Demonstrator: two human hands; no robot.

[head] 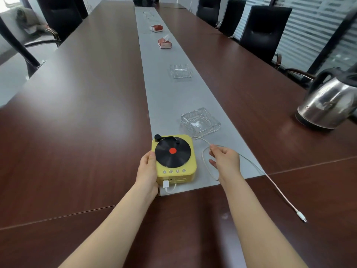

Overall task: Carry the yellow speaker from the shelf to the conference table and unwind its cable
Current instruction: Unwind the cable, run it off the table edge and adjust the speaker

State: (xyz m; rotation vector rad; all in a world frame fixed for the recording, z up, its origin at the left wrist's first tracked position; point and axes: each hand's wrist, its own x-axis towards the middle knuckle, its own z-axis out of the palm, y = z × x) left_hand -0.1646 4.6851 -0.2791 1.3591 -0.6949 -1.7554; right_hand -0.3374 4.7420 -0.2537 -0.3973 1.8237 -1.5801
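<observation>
Now left hand (147, 169) steadying speaker (174, 158), right hand (225, 160) pinching cable (257, 167)

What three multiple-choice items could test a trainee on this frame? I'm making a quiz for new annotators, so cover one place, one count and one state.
1. Where does the yellow speaker sit?
A. On the grey strip down the middle of the table
B. On a chair
C. Beside the kettle

2. How many glass ashtrays are on the strip?
A. One
B. Two
C. Four

3. What state is the white cable in?
A. Wrapped tightly round the speaker
C. Coiled inside an ashtray
B. Plugged into the speaker, its free end loose on the table

Answers: 1 A, the speaker rests on the grey strip, steadied by the left hand. 2 B, a near ashtray and a far ashtray. 3 B, the plug sits in the speaker's front, the right hand pinches the cable and its free end lies on the wood.
</observation>
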